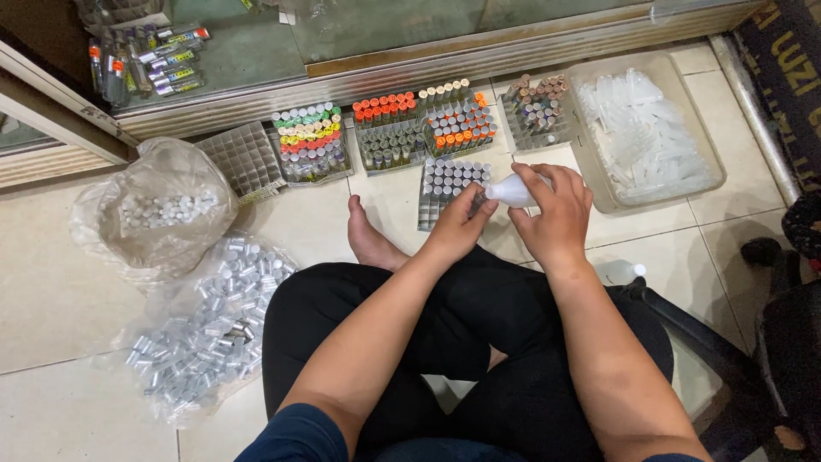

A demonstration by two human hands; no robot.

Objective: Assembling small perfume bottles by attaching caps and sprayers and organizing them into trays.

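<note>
My right hand (558, 214) grips a white squeeze bottle (513, 192) with its nozzle pointing left. My left hand (462, 224) pinches a small glass vial (479, 199) held at the nozzle tip. Both hands hover over my crossed legs in black trousers, just in front of a grid tray of silver-capped vials (446, 180) on the tiled floor. My bare foot (369, 239) rests left of the hands.
Grid trays of vials with coloured caps (310, 141) line the base of a glass cabinet, with one empty grid tray (244, 158). A clear tub of plastic pieces (646, 128) stands far right. Bags of silver caps (205, 329) and white parts (158, 210) lie left. A black chair (770, 342) is right.
</note>
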